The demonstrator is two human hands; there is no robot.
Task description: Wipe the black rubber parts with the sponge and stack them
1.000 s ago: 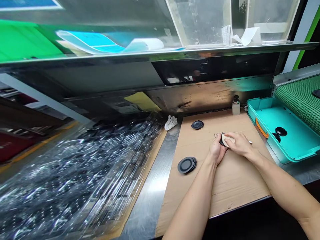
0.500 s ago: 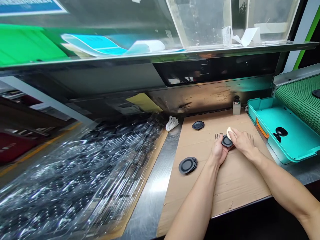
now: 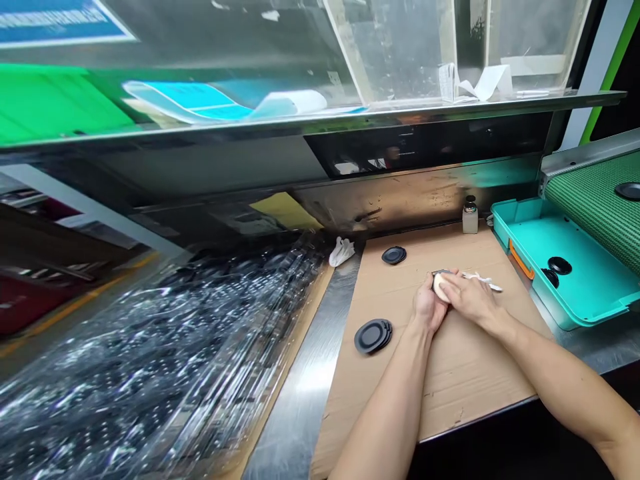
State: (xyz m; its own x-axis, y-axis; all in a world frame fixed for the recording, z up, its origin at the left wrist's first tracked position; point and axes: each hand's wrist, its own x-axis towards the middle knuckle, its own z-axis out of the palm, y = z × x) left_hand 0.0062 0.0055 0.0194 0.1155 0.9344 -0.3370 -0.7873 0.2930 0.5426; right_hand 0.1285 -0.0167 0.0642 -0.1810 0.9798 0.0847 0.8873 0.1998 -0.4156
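Over the sheet of cardboard (image 3: pixel 470 360), my left hand (image 3: pixel 427 305) is closed around a black round disc (image 3: pixel 442 273), of which only a dark edge shows. My right hand (image 3: pixel 473 298) pinches a cream round pad (image 3: pixel 441 287) and presses it onto the disc's face, covering most of it. Just beyond my right fingers, a crumpled white cloth (image 3: pixel 493 285) lies on the cardboard, partly hidden. A stack of black discs (image 3: pixel 373 337) sits left of my forearm, and a smaller stack (image 3: pixel 393 255) lies farther back.
A turquoise bin (image 3: pixel 585 293) with black round pieces stands at right, beside a green conveyor belt (image 3: pixel 595 180). A small bottle (image 3: pixel 470 217) stands at the cardboard's back edge. Clear plastic trays (image 3: pixel 165 360) fill the left. A metal shelf (image 3: pixel 350 117) crosses overhead.
Both hands have shifted slightly left in view. The pad has moved from the disc's upper edge down over its face. The white cloth beyond my right hand now shows.
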